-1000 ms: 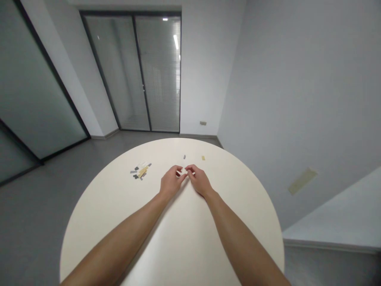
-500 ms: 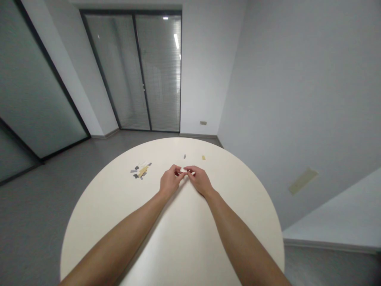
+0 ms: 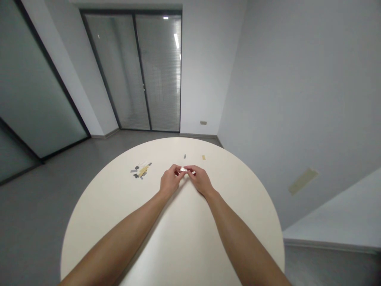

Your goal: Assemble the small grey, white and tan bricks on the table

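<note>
strip (image 3: 183,169) pinched between left hand (image 3: 170,181) and right hand (image 3: 200,180).

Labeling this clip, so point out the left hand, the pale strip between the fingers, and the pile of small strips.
Left hand (image 3: 171,180): head view, back of the hand.
Pale strip (image 3: 182,169): head view, its middle.
Pile of small strips (image 3: 141,171): head view, near its centre.

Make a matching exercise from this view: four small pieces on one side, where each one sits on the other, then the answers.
Pieces:
1 white strip
2 small grey piece
3 small tan piece
4 heap of grey and tan strips

Places:
A on the round table, left of the left hand
B pinched between left hand and right hand
C beyond the pinch
D beyond the right hand

Pairs: 1B, 2C, 3D, 4A
</note>
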A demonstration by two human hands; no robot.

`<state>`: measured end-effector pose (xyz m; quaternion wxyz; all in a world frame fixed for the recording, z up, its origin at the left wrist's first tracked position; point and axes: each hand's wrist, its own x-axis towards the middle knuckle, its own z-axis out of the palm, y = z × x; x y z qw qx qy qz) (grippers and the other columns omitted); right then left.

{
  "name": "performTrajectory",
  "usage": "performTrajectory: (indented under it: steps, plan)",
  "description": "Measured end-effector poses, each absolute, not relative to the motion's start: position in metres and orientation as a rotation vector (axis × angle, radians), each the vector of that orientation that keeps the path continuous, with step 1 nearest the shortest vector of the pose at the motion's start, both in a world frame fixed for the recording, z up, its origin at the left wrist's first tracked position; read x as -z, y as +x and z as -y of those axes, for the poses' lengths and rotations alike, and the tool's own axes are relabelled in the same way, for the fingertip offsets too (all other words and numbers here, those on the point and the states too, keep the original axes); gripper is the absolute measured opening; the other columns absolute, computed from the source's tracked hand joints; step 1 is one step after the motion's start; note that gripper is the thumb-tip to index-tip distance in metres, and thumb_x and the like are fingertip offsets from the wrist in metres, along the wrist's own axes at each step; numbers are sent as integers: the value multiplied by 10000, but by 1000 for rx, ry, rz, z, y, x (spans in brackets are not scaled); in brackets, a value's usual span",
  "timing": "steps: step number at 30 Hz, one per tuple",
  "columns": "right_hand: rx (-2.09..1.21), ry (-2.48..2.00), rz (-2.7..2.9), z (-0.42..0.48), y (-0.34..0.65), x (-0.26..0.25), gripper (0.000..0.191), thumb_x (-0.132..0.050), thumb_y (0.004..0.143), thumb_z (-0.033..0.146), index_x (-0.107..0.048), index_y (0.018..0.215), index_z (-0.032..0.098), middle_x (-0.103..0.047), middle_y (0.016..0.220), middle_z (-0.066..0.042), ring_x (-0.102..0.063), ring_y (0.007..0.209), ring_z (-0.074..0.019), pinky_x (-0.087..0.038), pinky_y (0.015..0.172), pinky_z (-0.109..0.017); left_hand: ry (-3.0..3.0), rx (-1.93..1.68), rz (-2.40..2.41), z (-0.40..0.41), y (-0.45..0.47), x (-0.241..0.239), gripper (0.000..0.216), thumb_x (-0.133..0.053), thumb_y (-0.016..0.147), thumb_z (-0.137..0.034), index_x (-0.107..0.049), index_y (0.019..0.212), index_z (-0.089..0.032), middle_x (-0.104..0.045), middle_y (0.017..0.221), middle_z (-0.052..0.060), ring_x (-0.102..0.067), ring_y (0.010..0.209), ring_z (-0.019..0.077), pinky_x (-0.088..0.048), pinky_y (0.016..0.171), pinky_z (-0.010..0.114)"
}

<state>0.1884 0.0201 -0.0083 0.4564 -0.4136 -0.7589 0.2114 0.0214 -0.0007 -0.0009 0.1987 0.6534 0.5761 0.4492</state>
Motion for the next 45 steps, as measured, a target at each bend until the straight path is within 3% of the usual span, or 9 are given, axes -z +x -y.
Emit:
performTrajectory:
  steps: [11, 17, 21, 27, 33, 37, 45]
  plan:
    - [-513, -1043, 1871, -19, 187, 6, 233, -532, 968, 351, -718, 1071, 255, -739, 1114, -35, -667, 977, -179, -510, 866, -321, 1839, -1246, -1569, 2, 21, -1, 263, -574, 921, -472, -681, 933, -232, -760, 860, 15, -678, 775, 162, -486, 732, 272]
    - [-533, -1054, 1832, -16, 185, 4, 282, -529, 957, 350, -668, 1189, 270, -731, 1090, -27, -661, 905, -167, -518, 818, -315, 1878, -1181, -1586, 2, 22, 0, 284, -518, 954, -461, -691, 961, -236, -762, 872, 25, -680, 768, 166, -479, 711, 270]
    - [-530, -1040, 1842, -15, 185, 2, 263, -517, 956, 322, -675, 1158, 269, -717, 1140, -28, -652, 930, -162, -518, 803, -300, 1903, -1162, -1602, 1, 23, 0, 273, -489, 969, -428, -690, 993, -245, -763, 888, 21, -680, 785, 171, -475, 723, 275]
    - [-503, -1072, 1865, -16, 186, 3, 228, -552, 942, 330, -674, 1125, 268, -735, 979, -13, -659, 853, -164, -511, 775, -302, 1892, -1172, -1595, 2, 22, -2, 267, -454, 980, -379, -679, 1004, -238, -760, 905, 22, -680, 810, 174, -483, 762, 283]
    - [-495, -1103, 1880, -17, 188, 6, 228, -577, 936, 360, -682, 1116, 268, -734, 920, -12, -663, 822, -170, -514, 763, -304, 1892, -1222, -1591, 3, 23, -2, 237, -486, 962, -362, -680, 1016, -238, -760, 945, 30, -686, 866, 183, -495, 791, 293]
    - [-481, -1117, 1886, -18, 187, 7, 243, -592, 932, 349, -684, 1147, 286, -737, 908, -6, -663, 816, -172, -511, 770, -304, 1881, -1255, -1579, 4, 23, -3, 243, -524, 940, -335, -650, 1127, -243, -750, 964, 28, -686, 818, 173, -504, 773, 294]
    - [-479, -1114, 1874, -19, 188, 8, 231, -533, 972, 365, -712, 1091, 279, -751, 1009, -26, -679, 865, -182, -517, 810, -318, 1906, -1259, -1585, 4, 23, -2, 250, -543, 933, -329, -658, 1140, -251, -748, 955, 25, -684, 813, 170, -506, 771, 292]
